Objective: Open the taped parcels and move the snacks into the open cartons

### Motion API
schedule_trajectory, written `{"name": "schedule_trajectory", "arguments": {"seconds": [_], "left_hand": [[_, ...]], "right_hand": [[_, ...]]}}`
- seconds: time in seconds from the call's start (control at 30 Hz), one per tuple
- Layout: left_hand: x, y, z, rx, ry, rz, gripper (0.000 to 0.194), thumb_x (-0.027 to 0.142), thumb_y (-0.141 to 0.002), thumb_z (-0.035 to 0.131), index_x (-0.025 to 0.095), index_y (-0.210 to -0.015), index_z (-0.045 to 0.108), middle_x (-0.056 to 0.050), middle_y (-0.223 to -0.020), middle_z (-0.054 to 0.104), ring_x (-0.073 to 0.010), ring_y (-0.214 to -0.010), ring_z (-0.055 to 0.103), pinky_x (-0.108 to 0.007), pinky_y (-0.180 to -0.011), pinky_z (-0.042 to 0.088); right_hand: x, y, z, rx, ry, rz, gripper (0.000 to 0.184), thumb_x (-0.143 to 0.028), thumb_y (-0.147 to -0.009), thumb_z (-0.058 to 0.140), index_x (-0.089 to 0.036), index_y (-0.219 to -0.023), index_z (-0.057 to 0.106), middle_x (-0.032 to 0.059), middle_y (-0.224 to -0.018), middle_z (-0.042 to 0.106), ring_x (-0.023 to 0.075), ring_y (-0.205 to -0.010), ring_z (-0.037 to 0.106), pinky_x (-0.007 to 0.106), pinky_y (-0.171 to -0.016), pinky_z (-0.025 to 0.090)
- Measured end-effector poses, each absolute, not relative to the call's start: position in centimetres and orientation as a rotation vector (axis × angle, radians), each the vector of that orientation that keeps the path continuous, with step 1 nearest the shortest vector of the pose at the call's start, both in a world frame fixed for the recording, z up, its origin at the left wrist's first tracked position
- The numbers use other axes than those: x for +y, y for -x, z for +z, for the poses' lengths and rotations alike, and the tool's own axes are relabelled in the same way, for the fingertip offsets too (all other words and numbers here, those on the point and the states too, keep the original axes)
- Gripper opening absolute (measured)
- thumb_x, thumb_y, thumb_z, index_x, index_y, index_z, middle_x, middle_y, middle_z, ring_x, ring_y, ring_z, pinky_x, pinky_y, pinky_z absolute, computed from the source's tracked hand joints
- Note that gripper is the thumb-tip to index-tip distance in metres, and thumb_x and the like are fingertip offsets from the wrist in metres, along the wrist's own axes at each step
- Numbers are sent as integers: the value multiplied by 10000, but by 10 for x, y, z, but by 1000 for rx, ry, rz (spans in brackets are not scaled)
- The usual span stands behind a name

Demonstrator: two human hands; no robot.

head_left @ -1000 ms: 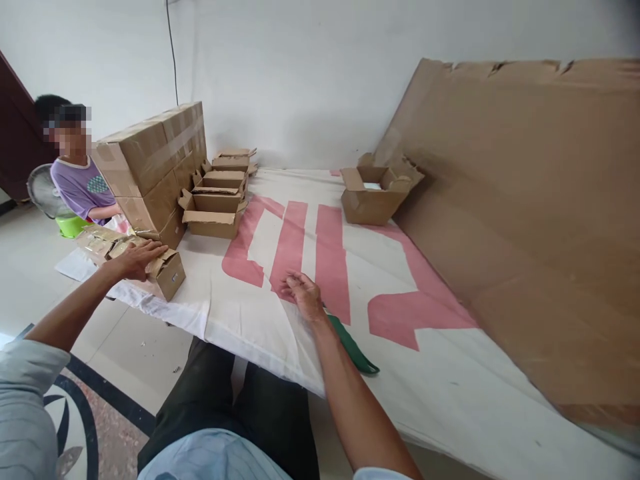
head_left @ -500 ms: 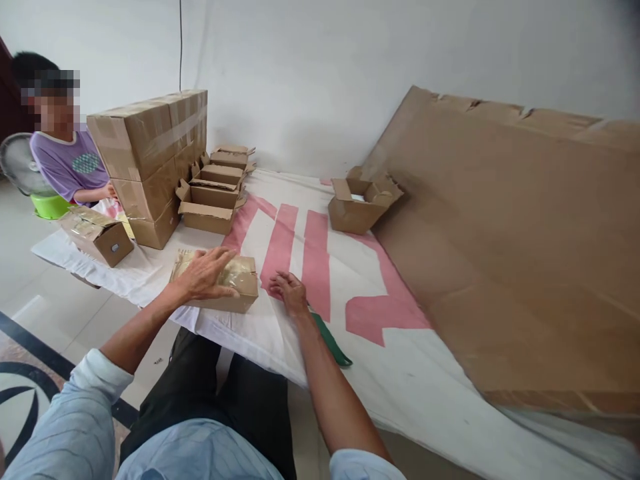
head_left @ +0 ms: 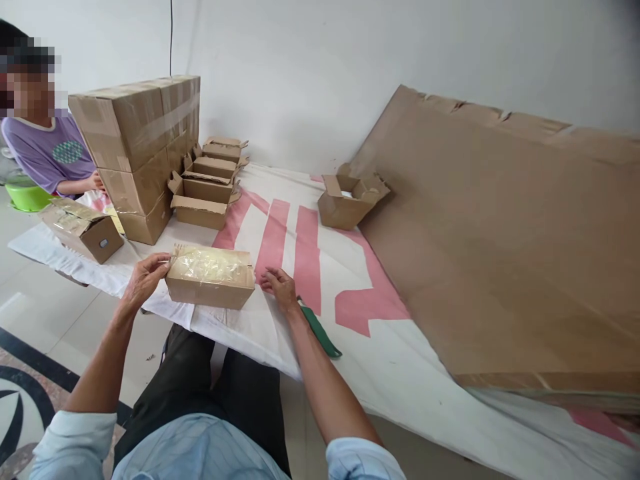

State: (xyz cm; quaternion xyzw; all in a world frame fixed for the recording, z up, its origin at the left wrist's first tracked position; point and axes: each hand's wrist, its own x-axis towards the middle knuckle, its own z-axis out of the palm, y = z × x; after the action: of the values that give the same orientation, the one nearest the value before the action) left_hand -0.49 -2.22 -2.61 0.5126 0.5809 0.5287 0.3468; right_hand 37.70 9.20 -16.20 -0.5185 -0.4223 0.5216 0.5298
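A closed cardboard box [head_left: 210, 292] with shiny clear tape across its top lies near the front edge of the cloth-covered table. My left hand [head_left: 147, 270] is at the box's left end, its fingertips touching the upper corner and not wrapped round the box. Just off the right end is my right hand [head_left: 280, 287], its fingers loosely bent and apart, holding nothing. Beside my right forearm lies a curved green handle-like object [head_left: 320, 330], partly hidden by the arm.
Taped boxes [head_left: 140, 127] are stacked at the left, with open boxes [head_left: 203, 212] beside them. Another taped box [head_left: 83, 230] sits at the left edge. An open box [head_left: 345, 208] stands farther back, near a large cardboard sheet [head_left: 500, 253]. A person in a purple shirt [head_left: 47, 150] is behind the stack.
My left hand has moved from the top of the taped box to its left end, uncovering the tape. My right hand stays near the right end. The view has shifted slightly.
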Motion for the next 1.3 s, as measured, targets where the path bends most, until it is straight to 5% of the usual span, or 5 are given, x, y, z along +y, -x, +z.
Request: {"name": "schedule_trajectory", "arguments": {"seconds": [0.27, 0.47, 0.67, 1.1, 1.3], "left_hand": [[-14, -4, -26, 1547, -1389, 1371, 449, 643, -772, 846, 203, -857, 829, -94, -1129, 813, -257, -971, 729, -355, -821, 622], [-25, -8, -27, 1535, -1492, 1329, 335, 553, -791, 840, 225, -863, 832, -66, -975, 810, -252, -931, 733, -360, -828, 582], [-20, -15, -22, 1555, -1476, 1255, 263, 445, -769, 789, 227, -914, 810, -34, -938, 801, -229, -871, 744, -340, -797, 577], [-9, -17, -22, 1502, -1412, 1207, 311, 437, -701, 834, 218, -920, 820, -20, -854, 772, -209, -816, 706, -319, -748, 541], [-13, -18, -23, 1436, -1434, 1172, 384, 379, -672, 845, 222, -1022, 846, -93, -1195, 826, -267, -1011, 794, -332, -769, 629]], "right_hand": [[42, -346, -139, -1294, 1044, 1169, 478, -674, -887, 797, -264, -1130, 846, 89, -1214, 875, 322, -1203, 775, 453, -1055, 648], [12, -367, -135, -1481, 1098, 1040, 405, -619, -1003, 720, -268, -1172, 830, 90, -1234, 838, 305, -1182, 761, 414, -1020, 624], [7, -439, -158, -1716, 1498, 373, 330, -476, -1024, 633, -224, -1172, 785, 172, -1218, 758, 392, -1231, 666, 562, -1148, 532], [-15, -479, -187, -1705, 1894, 166, 261, -336, -969, 556, -228, -1116, 742, 146, -1036, 711, 349, -1041, 680, 454, -891, 560], [-12, -456, -149, -1172, 1536, 745, 538, -714, -980, 665, -233, -1206, 747, 57, -891, 738, 230, -712, 688, 348, -617, 570]]}}
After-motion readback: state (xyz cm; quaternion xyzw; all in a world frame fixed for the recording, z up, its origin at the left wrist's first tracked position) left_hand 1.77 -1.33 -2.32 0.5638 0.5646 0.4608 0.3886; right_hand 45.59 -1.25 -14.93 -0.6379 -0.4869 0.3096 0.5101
